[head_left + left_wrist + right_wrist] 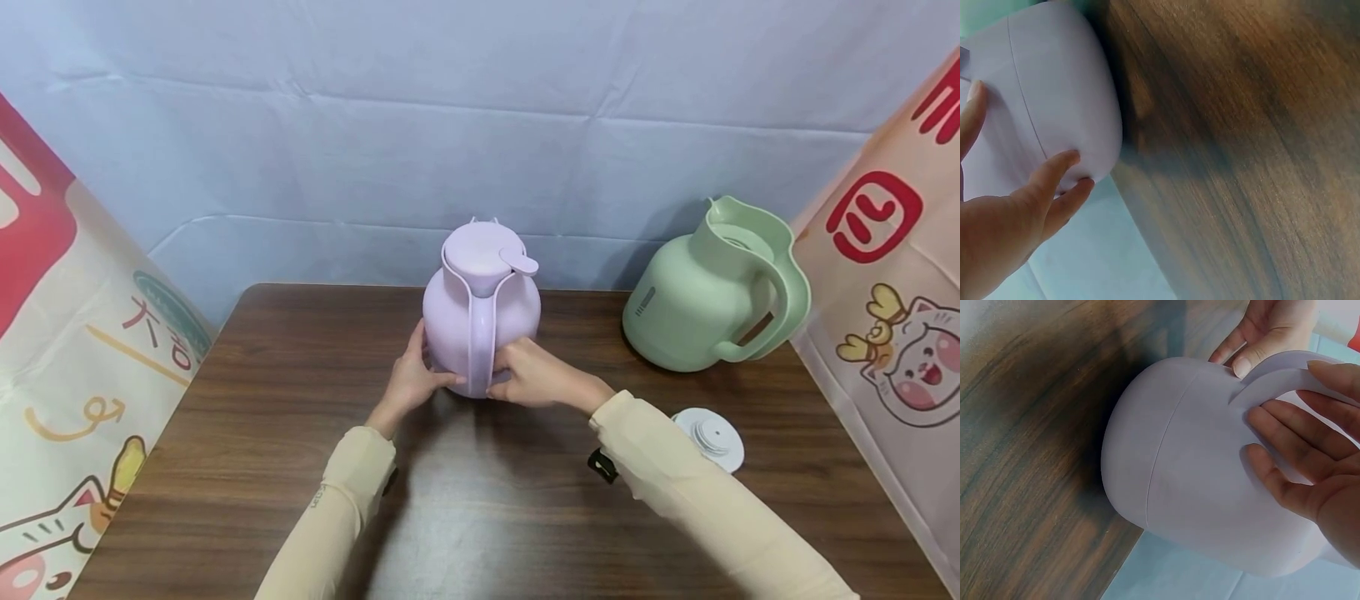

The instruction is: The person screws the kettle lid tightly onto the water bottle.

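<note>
A pale purple thermos jug (pixel 442 321) stands upright near the table's back edge. Its lid (pixel 480 248) is on, and its handle (pixel 482 333) faces me. My left hand (pixel 411 379) rests against the jug's lower left side, fingers spread, thumb toward the handle. In the left wrist view its fingertips (pixel 1072 157) touch the body close to the base. On the other side, my right hand (pixel 536 373) is at the lower handle. The right wrist view shows thumb and forefinger pinching the handle (pixel 1282 380), with the other fingers reaching to the body.
To the right stands a green jug (pixel 675 304), its top uncovered and its handle turned right. A white round stopper (pixel 711 437) lies on the brown wooden table (pixel 300 358), beside my right sleeve. Pale cloth (pixel 450 100) hangs behind; printed sheets flank both sides.
</note>
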`<state>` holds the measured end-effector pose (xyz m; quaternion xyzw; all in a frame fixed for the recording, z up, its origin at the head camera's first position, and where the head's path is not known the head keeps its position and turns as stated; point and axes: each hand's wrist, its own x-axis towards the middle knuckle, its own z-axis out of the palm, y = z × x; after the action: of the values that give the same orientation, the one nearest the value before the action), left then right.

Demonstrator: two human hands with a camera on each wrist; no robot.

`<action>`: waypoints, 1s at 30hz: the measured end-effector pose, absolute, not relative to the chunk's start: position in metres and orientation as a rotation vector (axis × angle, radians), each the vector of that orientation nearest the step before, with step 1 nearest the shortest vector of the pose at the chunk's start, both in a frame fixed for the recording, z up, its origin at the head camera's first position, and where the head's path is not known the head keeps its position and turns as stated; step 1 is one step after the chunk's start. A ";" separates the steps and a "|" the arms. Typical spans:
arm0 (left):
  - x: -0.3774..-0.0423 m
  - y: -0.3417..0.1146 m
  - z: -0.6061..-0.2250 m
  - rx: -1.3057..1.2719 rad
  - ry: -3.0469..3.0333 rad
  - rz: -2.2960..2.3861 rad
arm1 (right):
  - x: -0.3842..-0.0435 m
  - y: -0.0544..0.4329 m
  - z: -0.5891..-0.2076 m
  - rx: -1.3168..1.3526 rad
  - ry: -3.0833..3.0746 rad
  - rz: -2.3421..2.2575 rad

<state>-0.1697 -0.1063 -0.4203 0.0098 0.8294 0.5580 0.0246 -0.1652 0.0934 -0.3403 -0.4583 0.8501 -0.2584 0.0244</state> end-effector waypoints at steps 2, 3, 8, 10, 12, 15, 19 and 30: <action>-0.171 -0.107 -0.420 0.021 2.563 1.724 | -0.167 0.092 -0.340 -1.398 2.628 -0.796; -0.172 -0.108 -0.420 0.020 2.562 1.720 | -0.168 0.092 -0.341 -1.391 2.628 -0.794; -0.177 -0.110 -0.420 0.022 2.532 1.739 | -0.172 0.090 -0.341 -1.355 2.638 -0.788; -0.179 -0.111 -0.420 0.024 2.533 1.738 | -0.174 0.089 -0.342 -1.345 2.639 -0.793; -0.180 -0.112 -0.421 0.026 2.546 1.727 | -0.176 0.088 -0.342 -1.329 2.643 -0.797; -0.182 -0.112 -0.421 0.019 2.566 1.705 | -0.178 0.086 -0.342 -1.293 2.647 -0.796; -0.184 -0.112 -0.420 0.002 2.602 1.673 | -0.181 0.083 -0.342 -1.273 2.658 -0.795; -0.192 -0.112 -0.421 -0.043 2.688 1.612 | -0.190 0.078 -0.342 -1.211 2.652 -0.830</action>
<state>-0.1924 -0.1115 -0.4211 -0.0137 0.8575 0.5143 0.0036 -0.1905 0.0776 -0.3420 -0.3989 0.8735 -0.2734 0.0553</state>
